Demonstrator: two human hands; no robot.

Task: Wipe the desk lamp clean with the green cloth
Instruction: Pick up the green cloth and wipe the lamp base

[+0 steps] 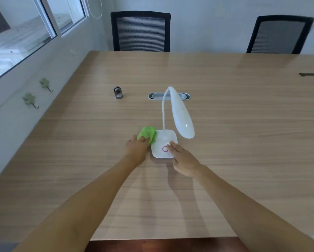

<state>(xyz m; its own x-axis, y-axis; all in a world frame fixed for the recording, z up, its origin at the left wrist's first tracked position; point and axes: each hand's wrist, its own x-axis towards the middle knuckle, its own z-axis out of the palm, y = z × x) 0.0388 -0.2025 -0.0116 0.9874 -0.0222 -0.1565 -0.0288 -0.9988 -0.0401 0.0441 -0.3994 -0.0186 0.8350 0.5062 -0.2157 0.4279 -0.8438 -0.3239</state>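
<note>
A white desk lamp (181, 115) stands in the middle of the wooden table (243, 142). Its square base (161, 140) carries a pink ring button, and its thin neck arches over to a long head that hangs above the base's right side. A crumpled green cloth (148, 133) lies against the base's left edge. My left hand (137, 149) rests on the near part of the cloth, fingers closed on it. My right hand (183, 158) lies flat with fingers apart, its fingertips on the near right part of the base beside the pink ring.
A small grey metal object (118, 92) stands to the far left of the lamp. An oval cable slot (186, 96) is set in the table behind the lamp. Two black mesh chairs (140, 31) stand at the far edge. A wall with windows runs along the left.
</note>
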